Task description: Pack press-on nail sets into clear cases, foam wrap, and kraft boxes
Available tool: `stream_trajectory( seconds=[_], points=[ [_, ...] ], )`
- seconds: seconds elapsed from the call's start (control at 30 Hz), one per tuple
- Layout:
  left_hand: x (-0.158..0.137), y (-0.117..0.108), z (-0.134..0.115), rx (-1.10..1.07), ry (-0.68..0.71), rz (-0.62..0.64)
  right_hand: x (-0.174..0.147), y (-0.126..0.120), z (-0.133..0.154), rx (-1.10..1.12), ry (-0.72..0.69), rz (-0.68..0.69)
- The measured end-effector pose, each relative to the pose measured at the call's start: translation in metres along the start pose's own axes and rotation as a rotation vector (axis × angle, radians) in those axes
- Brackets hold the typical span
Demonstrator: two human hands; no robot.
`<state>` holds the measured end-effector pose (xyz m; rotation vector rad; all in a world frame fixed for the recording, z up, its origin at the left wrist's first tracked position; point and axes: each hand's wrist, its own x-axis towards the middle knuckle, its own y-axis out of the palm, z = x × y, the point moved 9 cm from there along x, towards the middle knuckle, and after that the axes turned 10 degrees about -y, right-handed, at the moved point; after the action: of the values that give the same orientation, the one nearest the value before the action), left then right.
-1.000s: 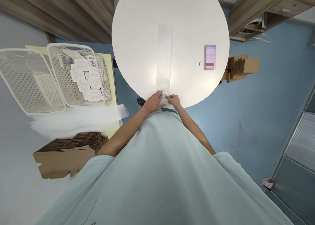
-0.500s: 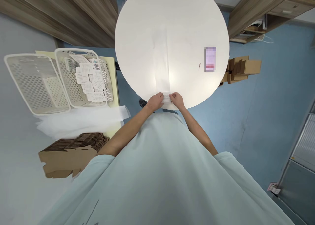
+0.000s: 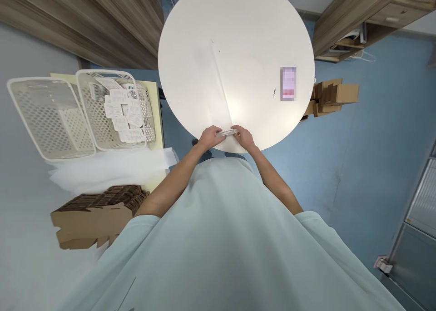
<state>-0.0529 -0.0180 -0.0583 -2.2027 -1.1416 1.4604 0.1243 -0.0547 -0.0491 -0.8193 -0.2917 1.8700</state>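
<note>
Near the table's front edge, my left hand [image 3: 211, 137] and my right hand [image 3: 243, 137] grip a small, flat, whitish packet [image 3: 227, 132] by its two ends. The packet is tilted up, so mostly a narrow edge of it shows. A long strip of translucent wrap [image 3: 216, 93] runs from the packet away across the white round table [image 3: 265, 25]. The fingers of both hands are closed on the packet, their tips partly hidden. What lies inside the packet cannot be made out.
At the left, a perforated white basket [image 3: 98, 134] holds several small printed white packets [image 3: 121, 111]; another basket [image 3: 37, 120] stands beside it. White wrap sheets [image 3: 112, 168] and flattened cardboard boxes [image 3: 91, 220] lie nearer. A blurred purple object [image 3: 288, 81] rests on the table's right. Cardboard boxes [image 3: 340, 95] sit beyond.
The packet has been tipped up from lying flat on the table at the strip's near end. The strip now slants, its far end shifted left. Both hands stay close together.
</note>
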Motion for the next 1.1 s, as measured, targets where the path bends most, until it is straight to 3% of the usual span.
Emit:
stream_trajectory(
  seconds=[0.13, 0.4, 0.6, 0.7, 0.8, 0.9, 1.0, 1.1],
  points=[
    [0.002, -0.003, 0.019, -0.152, -0.191, -0.033, 0.014, -0.001, -0.003, 0.013, 0.045, -0.041],
    [0.014, -0.003, 0.035, -0.254, -0.369, -0.169, 0.040, 0.003, -0.008, -0.081, 0.161, -0.061],
    [0.022, 0.003, 0.038, -0.288, -0.437, -0.194, 0.050, 0.009, -0.019, -0.104, 0.306, -0.063],
    [0.021, -0.001, 0.039, -0.257, -0.440, -0.263, 0.053, 0.006, -0.009, -0.163, 0.231, -0.131],
    [0.022, -0.010, 0.027, -0.134, -0.324, -0.347, 0.059, 0.005, 0.016, -0.294, 0.005, -0.157],
    [0.029, -0.006, 0.000, -0.013, -0.055, -0.302, 0.067, 0.012, 0.036, -0.356, -0.185, -0.042],
    [0.036, 0.006, -0.014, 0.005, 0.107, -0.190, 0.071, 0.015, 0.036, -0.344, -0.231, 0.085],
    [0.039, 0.011, -0.011, -0.030, 0.135, -0.143, 0.069, 0.014, 0.029, -0.324, -0.230, 0.135]
  ],
)
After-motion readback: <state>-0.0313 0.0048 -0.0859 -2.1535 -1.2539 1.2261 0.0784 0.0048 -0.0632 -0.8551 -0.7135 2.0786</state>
